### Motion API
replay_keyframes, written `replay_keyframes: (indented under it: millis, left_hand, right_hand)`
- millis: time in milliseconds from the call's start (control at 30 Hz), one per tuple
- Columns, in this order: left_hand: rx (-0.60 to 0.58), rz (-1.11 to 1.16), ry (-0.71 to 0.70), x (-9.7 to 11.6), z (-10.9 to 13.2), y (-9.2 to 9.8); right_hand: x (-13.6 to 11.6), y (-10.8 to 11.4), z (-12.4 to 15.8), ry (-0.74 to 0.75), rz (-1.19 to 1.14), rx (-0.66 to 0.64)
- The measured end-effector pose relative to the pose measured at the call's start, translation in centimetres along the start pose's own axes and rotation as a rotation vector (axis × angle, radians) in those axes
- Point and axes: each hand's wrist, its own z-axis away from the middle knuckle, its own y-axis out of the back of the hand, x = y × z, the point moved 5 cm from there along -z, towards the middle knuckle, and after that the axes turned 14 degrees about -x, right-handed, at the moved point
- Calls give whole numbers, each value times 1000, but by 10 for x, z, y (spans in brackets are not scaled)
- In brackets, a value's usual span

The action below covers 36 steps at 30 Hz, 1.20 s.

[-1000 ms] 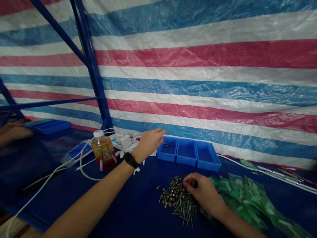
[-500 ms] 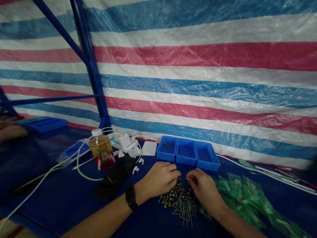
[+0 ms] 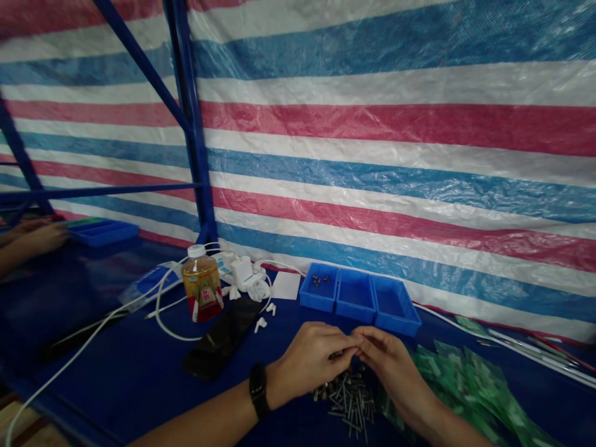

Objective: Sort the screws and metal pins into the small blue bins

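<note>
My left hand (image 3: 321, 354), with a black band on its wrist, is closed in a pinch above a pile of screws (image 3: 351, 400) on the dark blue table. Its fingertips meet those of my right hand (image 3: 388, 363), which is also pinched. Whatever small piece lies between the fingertips is too hidden to make out. The pile mixes long grey shanks with brassy round pieces, partly covered by my left hand. Just beyond my hands stands a row of three blue bins (image 3: 356, 298). A few small metal pieces (image 3: 320, 280) lie in the left bin.
Green-and-clear plastic bags (image 3: 470, 385) lie to the right. On the left are a black phone (image 3: 223, 338), white earbuds (image 3: 261, 324), a drink bottle (image 3: 202, 288), a charger (image 3: 242, 270) and white cables. Another person's hands (image 3: 40, 239) work beside a blue tray (image 3: 105, 231) at far left.
My hands were apart over the pile; now their fingertips have come together above it. The whole view has shifted slightly. The other person's hands show more at the left.
</note>
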Motion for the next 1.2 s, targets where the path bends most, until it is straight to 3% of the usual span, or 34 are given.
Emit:
replay_keyframes:
  millis: [133,367,567,867,1200]
  left_hand:
    - [53,-13,-21,0,1,3]
    - [58,-64,-56,6,3,10]
    - [132,-11,-55,9,3,13]
    - [219,448,155,-3,2,10]
    - [212,505,165,-3,1,10]
  right_hand:
    - [7,-3,1,-73,-227,-9]
    - [14,-3,1,-113,-430,-42]
    - [19,-2,2,-154,-450,-43]
    - [8,-10,5,-189,-456,-121]
    - [7,-9,4,-188,-530,-124]
